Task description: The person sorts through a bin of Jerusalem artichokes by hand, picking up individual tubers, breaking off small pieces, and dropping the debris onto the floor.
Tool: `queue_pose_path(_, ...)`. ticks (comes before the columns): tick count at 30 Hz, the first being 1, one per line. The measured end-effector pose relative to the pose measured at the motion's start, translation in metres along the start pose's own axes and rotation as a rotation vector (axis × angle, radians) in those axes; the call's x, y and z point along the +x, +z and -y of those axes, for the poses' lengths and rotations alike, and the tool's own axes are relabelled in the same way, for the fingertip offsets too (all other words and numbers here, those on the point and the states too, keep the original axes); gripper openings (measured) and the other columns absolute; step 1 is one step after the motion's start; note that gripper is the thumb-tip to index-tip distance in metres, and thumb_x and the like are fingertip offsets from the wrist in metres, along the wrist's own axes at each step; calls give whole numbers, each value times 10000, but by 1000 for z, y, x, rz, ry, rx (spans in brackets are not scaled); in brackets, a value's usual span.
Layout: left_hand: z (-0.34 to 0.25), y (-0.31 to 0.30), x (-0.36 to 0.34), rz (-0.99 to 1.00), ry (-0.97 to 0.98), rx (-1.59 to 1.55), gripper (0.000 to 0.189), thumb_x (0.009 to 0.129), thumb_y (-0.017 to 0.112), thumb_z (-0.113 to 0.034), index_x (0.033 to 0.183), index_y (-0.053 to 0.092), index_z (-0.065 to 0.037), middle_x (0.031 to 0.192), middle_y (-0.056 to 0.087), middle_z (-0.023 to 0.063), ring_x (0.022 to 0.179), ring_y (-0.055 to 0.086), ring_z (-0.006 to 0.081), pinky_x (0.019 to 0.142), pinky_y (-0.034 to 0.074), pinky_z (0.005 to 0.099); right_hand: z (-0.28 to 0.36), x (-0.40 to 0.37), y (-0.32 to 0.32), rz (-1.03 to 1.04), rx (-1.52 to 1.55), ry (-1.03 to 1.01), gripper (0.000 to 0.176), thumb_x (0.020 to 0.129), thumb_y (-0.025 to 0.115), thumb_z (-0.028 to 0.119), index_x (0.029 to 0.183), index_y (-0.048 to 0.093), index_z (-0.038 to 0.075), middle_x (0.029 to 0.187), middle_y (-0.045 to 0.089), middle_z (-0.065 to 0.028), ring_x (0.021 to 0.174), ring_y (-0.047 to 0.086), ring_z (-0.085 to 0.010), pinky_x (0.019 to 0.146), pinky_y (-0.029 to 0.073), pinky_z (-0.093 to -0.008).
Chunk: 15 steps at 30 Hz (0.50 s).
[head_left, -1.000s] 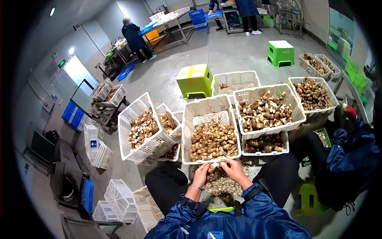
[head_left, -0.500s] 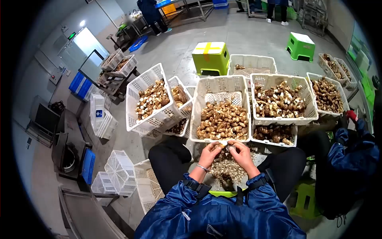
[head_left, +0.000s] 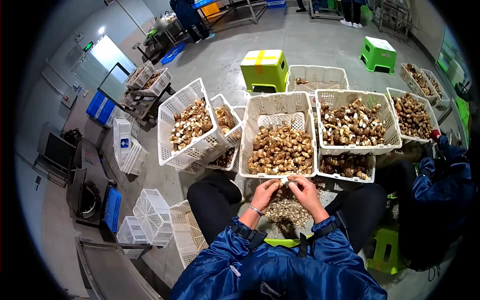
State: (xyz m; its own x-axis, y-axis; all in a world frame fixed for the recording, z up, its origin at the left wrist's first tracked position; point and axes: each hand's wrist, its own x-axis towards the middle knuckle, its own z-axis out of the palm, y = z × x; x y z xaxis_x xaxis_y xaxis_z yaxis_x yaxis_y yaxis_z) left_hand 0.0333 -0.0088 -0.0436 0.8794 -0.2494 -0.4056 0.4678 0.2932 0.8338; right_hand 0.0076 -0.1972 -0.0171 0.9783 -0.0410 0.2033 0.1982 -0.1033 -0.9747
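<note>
Between my hands, in front of the middle basket's near rim, is a small pale mushroom [head_left: 285, 180]. My left hand [head_left: 265, 195] pinches it from the left, fingers bent inward. From the other side my right hand [head_left: 305, 193] closes on it with thumb and fingertips; whether a small tool is also in that hand I cannot tell. Just beyond stands a white plastic basket [head_left: 244, 135] with brown mushrooms [head_left: 281, 150] heaped toward its near end. Below my hands, between my knees, lies a heap of pale and dark scraps [head_left: 287, 211].
Mushroom-filled baskets flank the middle one, at left [head_left: 170, 120] and right [head_left: 360, 149]. Green stools [head_left: 262, 72] [head_left: 378, 55] stand beyond. A person in a blue jacket [head_left: 442, 182] sits close on my right. Nested white baskets [head_left: 151, 215] lie at my left.
Both hands remain together at the near rim, with small finger shifts around the mushroom. The neighbour's red-gloved hand at right has moved up toward the basket beside it. The view has shifted slightly.
</note>
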Motion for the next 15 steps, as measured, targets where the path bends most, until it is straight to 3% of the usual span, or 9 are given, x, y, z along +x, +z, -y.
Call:
queue_pose_path(7,-13,6,-10,101,-142,-224,272,958,596,-211,1128,612,1,949,668,66,736,605,116,616,500,248,2,2,-8,65,103,172,187,927,604,127,1030,675,-13,971,689,-51,891,612,-114,803,483,-275)
queue_pose_path(11,-15,1,-9,110,-118,-185,273,952,609,-207,1141,600,-9,911,646,60,719,634,133,618,543,263,3,0,-6,99,198,139,181,927,609,132,1025,677,-4,907,663,-11,828,569,-72,742,466,-239)
queue_pose_path(15,-10,-7,-5,106,-120,-127,279,940,625,-183,1152,591,-4,905,639,53,707,627,131,607,533,260,5,0,-12,142,17,224,186,928,622,158,1024,680,10,888,658,5,789,553,-60,689,462,-243)
